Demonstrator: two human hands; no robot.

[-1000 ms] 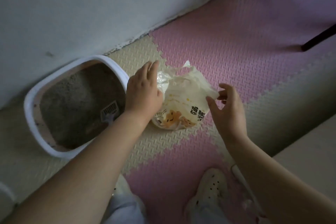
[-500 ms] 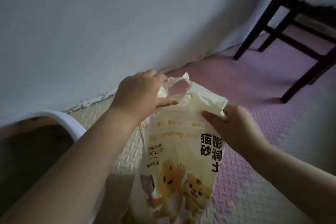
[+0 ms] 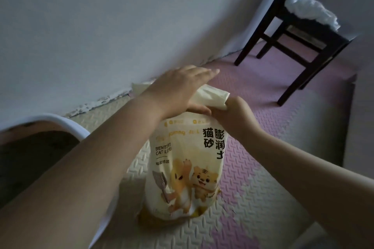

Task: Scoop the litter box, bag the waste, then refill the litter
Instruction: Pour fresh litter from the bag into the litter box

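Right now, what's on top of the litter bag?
Left hand lies flat on the litter bag, over its folded top; right hand pinches the corner. Contents hidden.

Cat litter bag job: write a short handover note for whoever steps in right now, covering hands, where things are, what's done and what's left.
Left hand: lies flat on the folded top of the cream plastic cat litter bag, fingers straight.
Right hand: grips the bag's rolled top corner.
Things: the bag stands upright on the pink and cream foam floor mat, just right of the white-rimmed litter box.
Done: the bag is beside the box. This view does not show whether scooping and bagging are done.
Left: open the bag top and pour litter into the box.
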